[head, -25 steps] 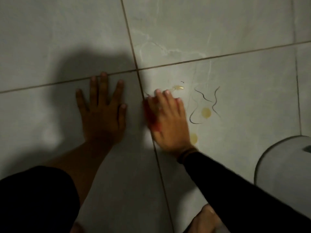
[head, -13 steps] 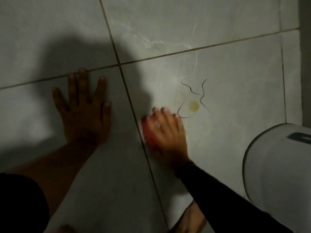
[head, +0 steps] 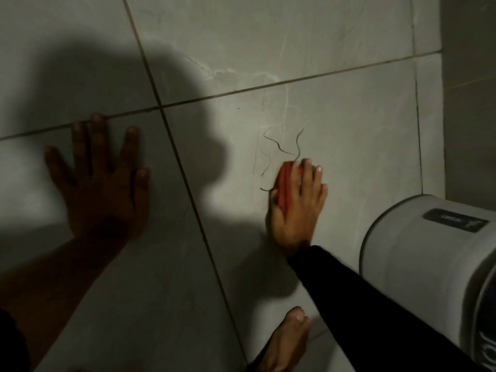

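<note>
The right hand has its grip clamped on the red sponge, long axis twelve-to-six — dark squiggles at eleven o'clock; the left hand is splayed flat, farther off.

Grey round bin at the right edge, a bare foot nearby, grey wall behind.

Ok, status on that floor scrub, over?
Left hand flat on grey tiled floor. Right hand grips small red scrubbing pad. Dark hair strands at fingertips; white round bin close right.
</note>
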The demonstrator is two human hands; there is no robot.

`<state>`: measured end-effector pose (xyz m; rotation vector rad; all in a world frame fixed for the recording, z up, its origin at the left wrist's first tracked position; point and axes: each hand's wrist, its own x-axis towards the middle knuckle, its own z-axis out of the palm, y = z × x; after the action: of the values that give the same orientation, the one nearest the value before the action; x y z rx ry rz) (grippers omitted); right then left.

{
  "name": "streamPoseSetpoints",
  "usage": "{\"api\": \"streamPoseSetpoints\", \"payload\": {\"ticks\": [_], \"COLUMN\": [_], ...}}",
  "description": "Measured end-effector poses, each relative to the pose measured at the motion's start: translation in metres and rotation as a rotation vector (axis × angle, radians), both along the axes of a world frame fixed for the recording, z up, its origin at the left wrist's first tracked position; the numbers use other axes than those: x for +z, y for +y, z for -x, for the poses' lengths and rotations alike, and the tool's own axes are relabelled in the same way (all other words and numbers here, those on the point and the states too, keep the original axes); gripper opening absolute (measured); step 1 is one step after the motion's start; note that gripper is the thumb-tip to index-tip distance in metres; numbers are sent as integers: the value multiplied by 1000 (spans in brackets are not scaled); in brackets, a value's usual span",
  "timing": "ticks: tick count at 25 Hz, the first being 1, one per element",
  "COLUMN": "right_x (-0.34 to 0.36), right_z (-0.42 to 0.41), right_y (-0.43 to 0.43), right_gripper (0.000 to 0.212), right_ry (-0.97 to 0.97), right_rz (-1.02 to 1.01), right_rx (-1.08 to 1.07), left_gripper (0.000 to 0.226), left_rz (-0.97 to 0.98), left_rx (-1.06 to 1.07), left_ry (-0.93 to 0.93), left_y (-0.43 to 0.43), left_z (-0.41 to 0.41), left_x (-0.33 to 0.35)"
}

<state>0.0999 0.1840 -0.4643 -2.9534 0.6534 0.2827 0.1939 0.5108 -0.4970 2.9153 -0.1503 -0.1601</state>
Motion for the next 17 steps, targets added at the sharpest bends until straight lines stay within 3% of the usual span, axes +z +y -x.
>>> {"api": "streamPoseSetpoints", "payload": {"ticks": [4, 8, 10, 12, 14, 17], "right_x": [14, 3, -2, 1, 10, 6], "right_z": [44, -69, -106, -89, -88, -159], "right_y": [3, -50, -47, -41, -55, -43], "right_gripper": [74, 68, 69, 70, 69, 68], "right_ry": [72, -100, -110, -59, -62, -132], "right_rz": [-104, -35, -14, -72, -109, -66], "right_rx": [93, -174, 18, 142, 68, -121], "left_gripper": [71, 71, 71, 71, 71, 72], "left_rz": [5, -13, -9, -6, 0, -29], "left_rx": [24, 26, 18, 18, 29, 27], "left_ry": [38, 53, 46, 48, 49, 49], "left_y": [3, -1, 1, 2, 1, 1], "left_z": [2, -2, -1, 1, 1, 1], "left_x": [3, 4, 3, 2, 4, 0]}}
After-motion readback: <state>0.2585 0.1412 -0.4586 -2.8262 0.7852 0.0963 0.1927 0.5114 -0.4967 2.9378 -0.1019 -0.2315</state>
